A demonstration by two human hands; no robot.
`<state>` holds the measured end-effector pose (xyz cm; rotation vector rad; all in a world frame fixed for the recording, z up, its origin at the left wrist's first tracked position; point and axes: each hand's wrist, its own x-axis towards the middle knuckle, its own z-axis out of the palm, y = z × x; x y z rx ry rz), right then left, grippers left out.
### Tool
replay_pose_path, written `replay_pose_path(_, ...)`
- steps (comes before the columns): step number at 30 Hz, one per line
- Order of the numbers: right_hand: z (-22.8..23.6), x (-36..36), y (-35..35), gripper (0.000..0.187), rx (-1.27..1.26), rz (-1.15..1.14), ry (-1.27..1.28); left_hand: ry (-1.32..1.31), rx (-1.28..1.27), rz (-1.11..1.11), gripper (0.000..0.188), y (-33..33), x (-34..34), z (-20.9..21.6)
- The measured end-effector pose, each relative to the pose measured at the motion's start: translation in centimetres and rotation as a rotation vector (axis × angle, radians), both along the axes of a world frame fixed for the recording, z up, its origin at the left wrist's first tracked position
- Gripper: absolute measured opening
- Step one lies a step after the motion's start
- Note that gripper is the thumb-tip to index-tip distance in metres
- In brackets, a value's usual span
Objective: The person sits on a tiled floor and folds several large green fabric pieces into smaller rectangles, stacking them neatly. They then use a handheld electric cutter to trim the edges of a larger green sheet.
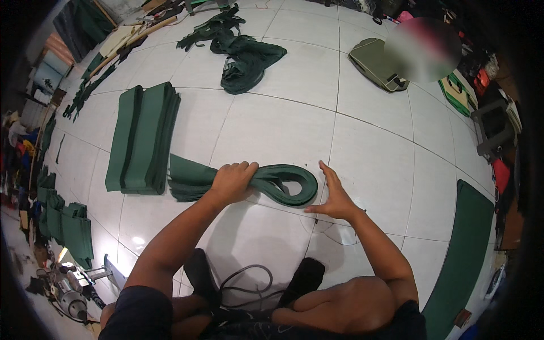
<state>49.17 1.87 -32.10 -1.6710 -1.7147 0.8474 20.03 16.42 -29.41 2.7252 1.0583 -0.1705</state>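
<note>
Green fabric bundle (267,180): located just beside the folded stack (144,141) on the floor (283,122); person's left hand (232,182): fingers clamped around the bundle; right hand (338,197): fingers apart, near the looped end (310,188)

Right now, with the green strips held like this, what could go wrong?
Only the left hand grips the bundle of green strips; the right hand is open beside its looped end, so the layers might slip or spread if that grip loosens.
The bundle's loose ends lie close to the folded green stack, so a shift leftward could knock its folds askew.
A dark cable loops on the floor between the feet and might snag one.
</note>
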Motion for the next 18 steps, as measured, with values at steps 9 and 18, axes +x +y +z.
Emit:
replay_pose_path(9, 0.1, -2.0, 2.1, 0.053, 0.315, 0.246, -0.251, 0.022, 0.037, -0.05, 0.085, -0.7, -0.4, 3.8)
replay_pose_path(18, 0.5, -1.8, 4.0, 0.046, 0.387, 0.24, -0.353, 0.17, -0.055, 0.067, 0.067, -0.8, -3.4, 1.3)
